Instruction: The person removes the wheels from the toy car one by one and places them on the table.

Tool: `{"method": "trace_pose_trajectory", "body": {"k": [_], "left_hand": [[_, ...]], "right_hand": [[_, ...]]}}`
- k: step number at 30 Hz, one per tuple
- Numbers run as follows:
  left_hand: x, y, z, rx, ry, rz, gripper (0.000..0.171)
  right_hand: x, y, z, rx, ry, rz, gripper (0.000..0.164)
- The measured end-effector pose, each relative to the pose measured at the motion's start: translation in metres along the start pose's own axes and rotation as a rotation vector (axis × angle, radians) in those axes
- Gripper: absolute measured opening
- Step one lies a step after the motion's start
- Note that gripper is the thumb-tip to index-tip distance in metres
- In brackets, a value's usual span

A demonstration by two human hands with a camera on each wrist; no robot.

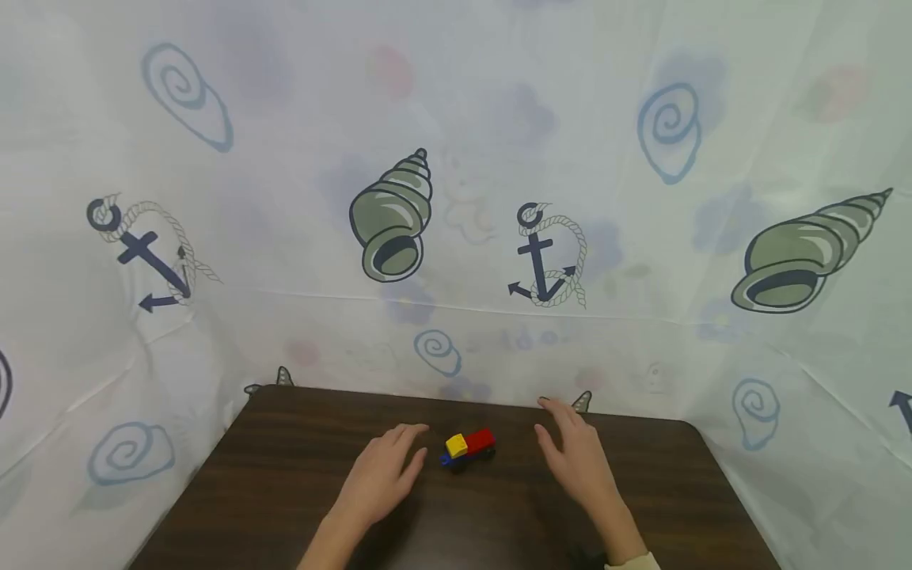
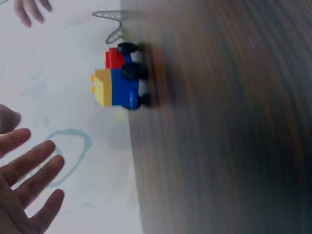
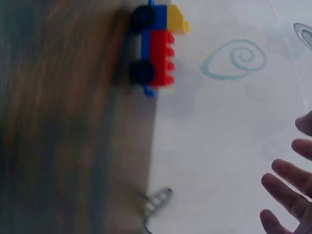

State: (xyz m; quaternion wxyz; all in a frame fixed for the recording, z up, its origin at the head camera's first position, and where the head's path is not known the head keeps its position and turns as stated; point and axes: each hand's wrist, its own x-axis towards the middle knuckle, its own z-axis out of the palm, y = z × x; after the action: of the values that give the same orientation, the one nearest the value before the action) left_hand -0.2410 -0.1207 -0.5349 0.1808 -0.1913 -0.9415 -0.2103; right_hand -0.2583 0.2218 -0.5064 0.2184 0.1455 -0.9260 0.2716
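A small toy truck [image 1: 479, 442] built of bricks stands on its wheels on the dark table. Its base is blue, its wheels are black, with a yellow sloped brick and a red studded brick on top. My left hand [image 1: 381, 473] hovers just left of it, fingers spread and apart from the truck. To its right, a little farther off, my right hand [image 1: 575, 453] is held over the table with loose fingers. Both wrist views show the truck [image 2: 124, 85] on the tabletop, and neither the left hand [image 2: 29, 183] nor the right hand [image 3: 290, 187] touches it.
The dark wood-grain table [image 1: 285, 451] has its back edge against a white cloth [image 1: 299, 119] printed with shells and anchors. That cloth also hangs at the left and right sides.
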Motion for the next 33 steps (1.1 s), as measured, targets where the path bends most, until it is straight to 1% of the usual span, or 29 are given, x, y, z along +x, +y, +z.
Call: {"method": "trace_pose_trajectory", "body": {"k": [3,5,8,10,12,15,17,19,22,25,28,33], "left_hand": [[0.008,0.002,0.015,-0.094,-0.042,-0.032,0.030],[0.013,0.003,0.024,-0.160,-0.064,-0.033,0.022],[0.021,0.004,0.038,-0.203,-0.066,-0.018,0.014],[0.026,0.005,0.047,-0.215,-0.053,-0.024,0.014],[0.031,0.005,0.057,-0.222,-0.046,-0.053,0.020],[0.038,0.004,0.073,-0.269,-0.082,-0.117,0.040],[0.040,0.005,0.082,-0.326,-0.118,-0.157,0.051],[0.041,0.007,0.090,-0.396,-0.139,-0.194,0.056],[0.040,0.010,0.096,-0.466,-0.134,-0.239,0.055],[0.039,0.012,0.100,-0.488,-0.139,-0.285,0.050],[0.035,0.012,0.103,-0.510,-0.136,-0.307,0.044],[0.025,0.014,0.106,-0.574,-0.066,-0.336,0.039]], "right_hand": [[0.003,0.006,0.019,0.149,-0.017,0.083,0.043],[0.005,0.010,0.035,0.222,-0.043,0.145,0.040],[0.010,0.014,0.058,0.313,-0.083,0.218,0.037],[0.013,0.015,0.072,0.347,-0.114,0.260,0.037],[0.016,0.015,0.085,0.348,-0.143,0.290,0.044],[0.019,0.012,0.101,0.330,-0.164,0.314,0.059],[0.019,0.010,0.109,0.319,-0.170,0.330,0.068],[0.018,0.009,0.116,0.319,-0.172,0.349,0.071],[0.017,0.008,0.124,0.300,-0.188,0.367,0.069],[0.016,0.006,0.130,0.289,-0.208,0.370,0.063],[0.015,0.002,0.133,0.286,-0.242,0.377,0.056],[0.014,-0.004,0.128,0.305,-0.285,0.374,0.052]]}}
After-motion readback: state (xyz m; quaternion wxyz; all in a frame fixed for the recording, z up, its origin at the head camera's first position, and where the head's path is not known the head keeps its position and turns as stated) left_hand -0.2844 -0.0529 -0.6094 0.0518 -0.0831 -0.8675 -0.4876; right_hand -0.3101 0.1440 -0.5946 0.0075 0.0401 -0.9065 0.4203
